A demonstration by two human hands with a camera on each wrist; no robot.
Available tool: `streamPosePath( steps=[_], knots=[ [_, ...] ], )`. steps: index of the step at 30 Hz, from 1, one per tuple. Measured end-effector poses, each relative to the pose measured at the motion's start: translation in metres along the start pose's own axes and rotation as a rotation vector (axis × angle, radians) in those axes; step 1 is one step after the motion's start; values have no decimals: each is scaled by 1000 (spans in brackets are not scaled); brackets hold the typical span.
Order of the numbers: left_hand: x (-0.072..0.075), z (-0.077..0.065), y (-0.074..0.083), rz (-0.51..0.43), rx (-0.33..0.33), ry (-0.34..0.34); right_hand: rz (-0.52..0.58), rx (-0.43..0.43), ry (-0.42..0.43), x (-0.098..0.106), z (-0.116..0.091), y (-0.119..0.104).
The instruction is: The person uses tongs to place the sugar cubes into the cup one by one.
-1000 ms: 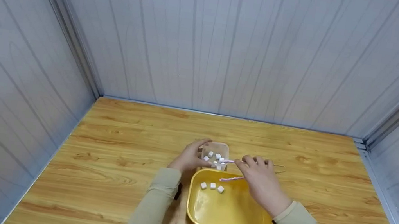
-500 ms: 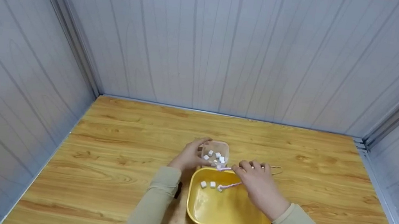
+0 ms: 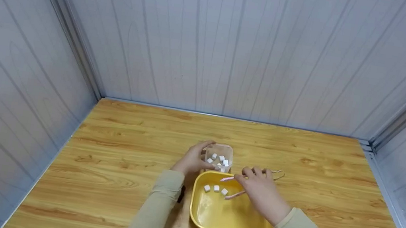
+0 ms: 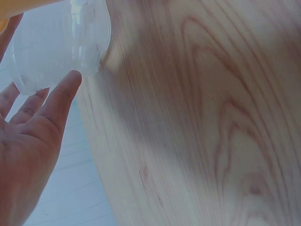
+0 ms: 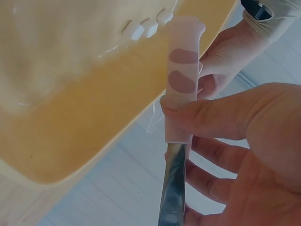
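Between its fingers, the left hand grips a clear plastic container of white cubes; beneath the right hand, pinching metal tongs, a glossy yellow tray bears three.

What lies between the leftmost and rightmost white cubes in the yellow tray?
A third white cube lies between the leftmost cube and the rightmost cube; the head view shows it.

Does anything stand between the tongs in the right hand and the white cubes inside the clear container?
Yes: the far rim of the yellow tray lies between the tongs and the clear container. The left hand holds the container, thumb on the tray side. A white cube in the tray lies near one tip.
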State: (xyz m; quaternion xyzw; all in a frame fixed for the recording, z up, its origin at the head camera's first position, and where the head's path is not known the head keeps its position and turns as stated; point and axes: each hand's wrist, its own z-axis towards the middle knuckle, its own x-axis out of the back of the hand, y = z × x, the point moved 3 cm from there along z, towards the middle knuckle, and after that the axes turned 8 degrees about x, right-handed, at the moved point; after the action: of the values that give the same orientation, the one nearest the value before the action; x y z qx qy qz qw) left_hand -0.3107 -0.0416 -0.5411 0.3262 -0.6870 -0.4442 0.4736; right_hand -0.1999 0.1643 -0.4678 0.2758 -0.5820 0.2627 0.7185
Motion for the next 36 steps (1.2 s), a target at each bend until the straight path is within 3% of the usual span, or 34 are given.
streamPosePath(
  steps=[12, 20, 36],
  knots=[
    [-2, 1, -1, -40, -17, -9, -23, 1, -37, -12, 3, 0],
    [0, 1, -1, 12, -11, 4, -26, -11, -65, -19, 7, 3],
    [0, 0, 0, 16, -22, -9, -45, 30, -52, -23, 9, -1]
  ],
)
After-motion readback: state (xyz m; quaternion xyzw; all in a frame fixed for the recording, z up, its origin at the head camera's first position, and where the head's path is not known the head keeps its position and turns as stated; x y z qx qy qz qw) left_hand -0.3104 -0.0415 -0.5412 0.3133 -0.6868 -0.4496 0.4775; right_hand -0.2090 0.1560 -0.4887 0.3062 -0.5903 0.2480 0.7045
